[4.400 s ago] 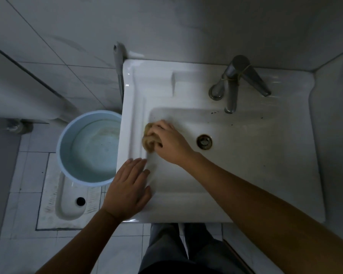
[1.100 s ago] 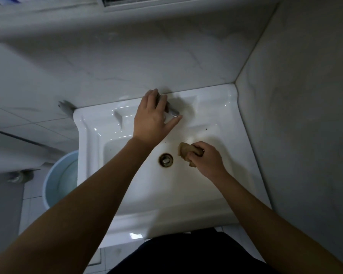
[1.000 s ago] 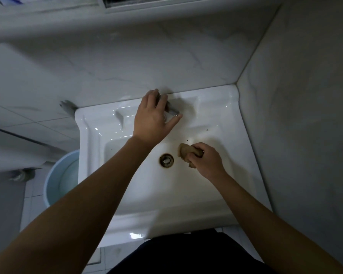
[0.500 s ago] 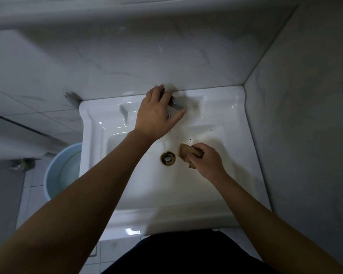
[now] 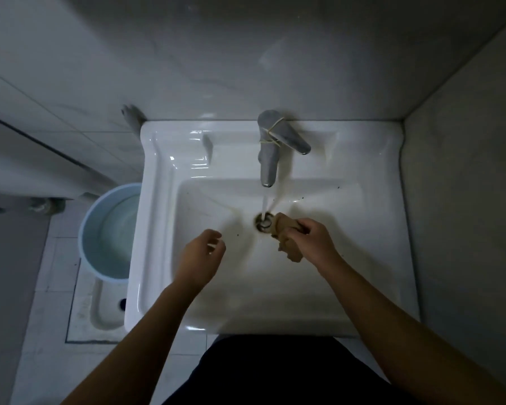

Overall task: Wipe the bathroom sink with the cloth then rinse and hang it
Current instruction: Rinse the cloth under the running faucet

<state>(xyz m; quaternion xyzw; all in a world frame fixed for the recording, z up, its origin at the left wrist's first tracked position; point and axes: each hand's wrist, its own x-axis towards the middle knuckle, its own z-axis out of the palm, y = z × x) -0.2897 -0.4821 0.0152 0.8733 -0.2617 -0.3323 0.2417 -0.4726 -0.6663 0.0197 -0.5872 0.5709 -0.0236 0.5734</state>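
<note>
In the sink (image 5: 155, 217), water (image 5: 265, 203) is now running from the tap (image 5: 268, 159) — the left hand (image 5: 199, 258) has let go of it and is hanging loose, holding nothing. The right hand (image 5: 313, 241) is gripping the brown cloth (image 5: 287, 238) just beside the stream, so rinsing is starting. The blue bucket (image 5: 85, 220) nearby is holding water.

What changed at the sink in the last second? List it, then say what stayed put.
The left hand let go of the faucet handle and drew back toward the person, now hovering over the sink, fingers loosely curled, empty. Water now runs from the spout onto the drain. Unchanged: the right hand grips the cloth just right of the drain; the bucket stands left of the sink.
</note>
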